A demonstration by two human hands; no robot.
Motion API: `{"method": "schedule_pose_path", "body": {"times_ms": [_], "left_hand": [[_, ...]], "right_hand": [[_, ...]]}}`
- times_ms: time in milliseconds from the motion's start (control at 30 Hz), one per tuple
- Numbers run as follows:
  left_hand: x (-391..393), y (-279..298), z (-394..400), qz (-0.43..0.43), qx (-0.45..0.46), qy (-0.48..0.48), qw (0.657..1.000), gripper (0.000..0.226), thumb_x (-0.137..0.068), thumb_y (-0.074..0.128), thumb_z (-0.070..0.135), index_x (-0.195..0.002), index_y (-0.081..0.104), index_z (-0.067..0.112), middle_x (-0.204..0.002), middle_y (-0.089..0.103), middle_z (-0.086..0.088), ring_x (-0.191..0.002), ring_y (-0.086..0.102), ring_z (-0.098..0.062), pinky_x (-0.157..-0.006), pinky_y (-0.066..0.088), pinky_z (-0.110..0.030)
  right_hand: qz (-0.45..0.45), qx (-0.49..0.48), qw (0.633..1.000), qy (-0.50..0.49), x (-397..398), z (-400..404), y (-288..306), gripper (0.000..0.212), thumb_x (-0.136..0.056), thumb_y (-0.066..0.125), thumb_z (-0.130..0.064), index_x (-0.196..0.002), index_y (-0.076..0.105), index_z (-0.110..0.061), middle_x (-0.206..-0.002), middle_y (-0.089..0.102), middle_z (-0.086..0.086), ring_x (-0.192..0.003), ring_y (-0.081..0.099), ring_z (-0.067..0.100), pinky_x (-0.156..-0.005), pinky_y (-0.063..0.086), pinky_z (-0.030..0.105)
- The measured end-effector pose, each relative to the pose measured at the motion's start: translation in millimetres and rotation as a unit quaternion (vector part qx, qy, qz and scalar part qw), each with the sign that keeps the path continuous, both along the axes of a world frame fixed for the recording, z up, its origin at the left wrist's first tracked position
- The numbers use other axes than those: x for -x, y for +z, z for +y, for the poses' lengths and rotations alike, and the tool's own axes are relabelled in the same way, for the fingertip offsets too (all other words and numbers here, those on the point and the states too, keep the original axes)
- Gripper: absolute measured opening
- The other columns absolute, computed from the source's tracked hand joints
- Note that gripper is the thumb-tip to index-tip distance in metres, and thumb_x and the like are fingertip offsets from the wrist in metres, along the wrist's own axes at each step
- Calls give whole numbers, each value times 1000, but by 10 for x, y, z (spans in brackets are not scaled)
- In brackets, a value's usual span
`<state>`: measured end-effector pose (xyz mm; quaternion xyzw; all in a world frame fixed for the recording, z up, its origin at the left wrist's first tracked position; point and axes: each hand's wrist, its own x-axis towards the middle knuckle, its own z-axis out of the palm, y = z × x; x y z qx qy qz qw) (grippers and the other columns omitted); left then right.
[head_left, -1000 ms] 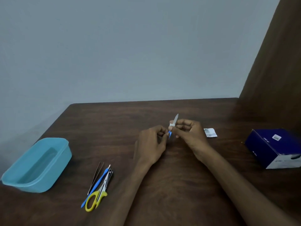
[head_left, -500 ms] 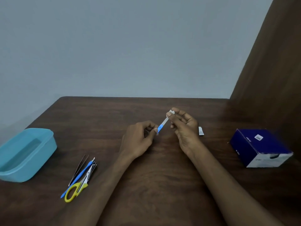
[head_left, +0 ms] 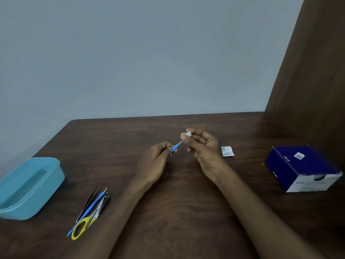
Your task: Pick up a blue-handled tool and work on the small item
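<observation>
My left hand pinches the blue handle of a small scalpel-like tool above the dark wooden table. The tool's thin metal end runs up and right into my right hand. My right hand pinches a small white wipe wrapped around the tool's tip, which is hidden by it. Both hands hover over the middle of the table, close together.
A teal plastic tub sits at the left edge. Yellow-handled scissors, tweezers and a blue-handled tool lie front left. A torn white sachet lies right of my right hand. A dark blue box stands at the right by a brown panel.
The blade end was bare and pointing up; my right hand now holds the white wipe over the tip, and the tool has tilted lower. The camera view has shifted.
</observation>
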<state>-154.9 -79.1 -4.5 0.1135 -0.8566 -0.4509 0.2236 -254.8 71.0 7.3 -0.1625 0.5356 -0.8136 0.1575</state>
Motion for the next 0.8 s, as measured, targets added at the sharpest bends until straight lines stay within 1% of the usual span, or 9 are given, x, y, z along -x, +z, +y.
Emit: {"method": "schedule_pose_path", "body": {"times_ms": [133, 200, 267, 300, 367, 433, 567, 700, 800], "left_hand": [[-28, 46, 35, 0, 6, 15, 1000, 30, -106, 54, 30, -77, 64, 33, -57, 52, 17, -53, 44, -7, -61, 37, -34], [-30, 57, 53, 17, 4, 22, 1000, 31, -106, 59, 24, -77, 67, 29, -58, 56, 19, -52, 45, -4, -55, 37, -29], [-33, 62, 57, 48, -16, 35, 998, 30, -105, 63, 22, -76, 72, 25, -61, 60, 18, -52, 47, -1, -52, 35, -18], [-30, 62, 49, 62, -27, 45, 997, 30, -105, 65, 22, -76, 74, 24, -63, 63, 18, -53, 48, 0, -52, 35, -14], [-7, 38, 27, 76, -40, 63, 994, 26, -103, 69, 25, -79, 79, 26, -73, 73, 19, -57, 56, 3, -55, 38, -12], [19, 12, 12, 77, -42, 71, 994, 21, -101, 72, 26, -83, 82, 27, -82, 79, 17, -65, 66, 2, -58, 44, -13], [15, 12, 11, 82, -40, 75, 993, 12, -98, 76, 23, -92, 85, 28, -87, 81, 21, -76, 74, 1, -63, 49, -11], [0, 36, 33, 89, -54, 68, 992, 11, -96, 80, 21, -94, 85, 31, -83, 81, 19, -69, 72, 3, -61, 49, -11], [-13, 62, 58, 107, -61, 84, 989, 13, -94, 82, 20, -89, 83, 32, -81, 81, 19, -68, 72, 4, -60, 47, -9]], "right_hand": [[-31, 47, 998, -25, -27, 38, 69, 19, -84, 85, -2, -96, 76, -13, -88, 79, 0, -68, 61, 9, -62, 52, 20], [-54, 86, 993, -62, -16, 60, 109, 19, -86, 83, 1, -95, 75, -13, -86, 78, -1, -63, 60, 7, -61, 53, 18], [-69, 104, 988, -95, 6, 94, 118, 19, -86, 83, 0, -97, 75, -13, -88, 78, -1, -64, 62, 6, -62, 55, 18], [-59, 79, 989, -108, 20, 107, 98, 18, -86, 84, -1, -97, 75, -13, -91, 79, 0, -65, 64, 7, -63, 56, 19], [5, -31, 993, -117, 22, 115, 15, 14, -85, 86, -6, -96, 77, -10, -95, 82, 4, -69, 68, 10, -66, 57, 22], [57, -92, 990, -86, -21, 77, -51, 10, -89, 84, -9, -97, 79, -8, -95, 83, 8, -80, 74, 15, -74, 61, 28], [68, -88, 992, -54, -65, 28, -74, 8, -93, 80, -15, -100, 82, -11, -95, 83, 7, -87, 79, 16, -86, 64, 35], [98, -113, 986, -69, -32, 8, -120, 9, -92, 82, -22, -99, 86, -17, -90, 83, 6, -79, 73, 10, -90, 62, 43], [100, -114, 986, -73, -31, -2, -139, 8, -93, 82, -23, -98, 87, -18, -90, 83, 8, -79, 73, 13, -92, 62, 48]]}}
